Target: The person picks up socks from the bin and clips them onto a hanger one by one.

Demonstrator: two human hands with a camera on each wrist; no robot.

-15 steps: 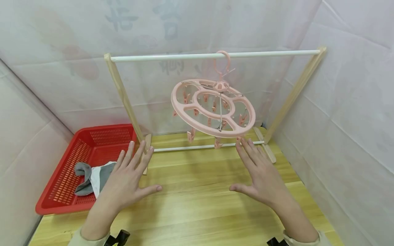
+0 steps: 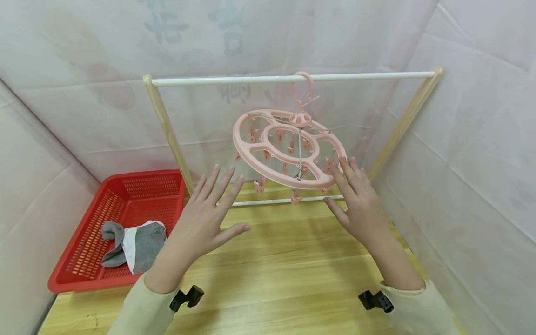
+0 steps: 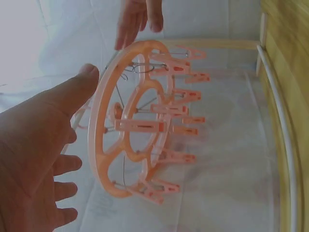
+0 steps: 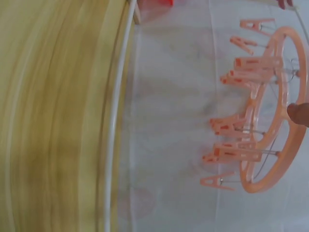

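A pink round clip hanger (image 2: 268,174) hangs by its hook from the white top rail (image 2: 217,80) of a wooden-sided rack. Several pink clothespins (image 3: 140,125) dangle beneath its ring. My left hand (image 2: 201,218) is spread with straight fingers, in front of and left of the hanger, holding nothing. At the hanger's right edge, my right hand (image 2: 362,209) is raised with fingers extended; its fingertips overlap the ring in the head view, and whether they touch it I cannot tell. A grey and white sock (image 2: 146,246) lies in a red basket (image 2: 79,242) on the left.
The rack's wooden legs (image 2: 402,125) stand on the wood-grain table (image 2: 272,284), joined by a lower white bar (image 2: 268,202). Pale fabric walls (image 2: 469,139) enclose the back and both sides.
Both hands have moved up and forward toward the hanger, the left one also rightward, uncovering more of the sock. The hanger hangs in the same place.
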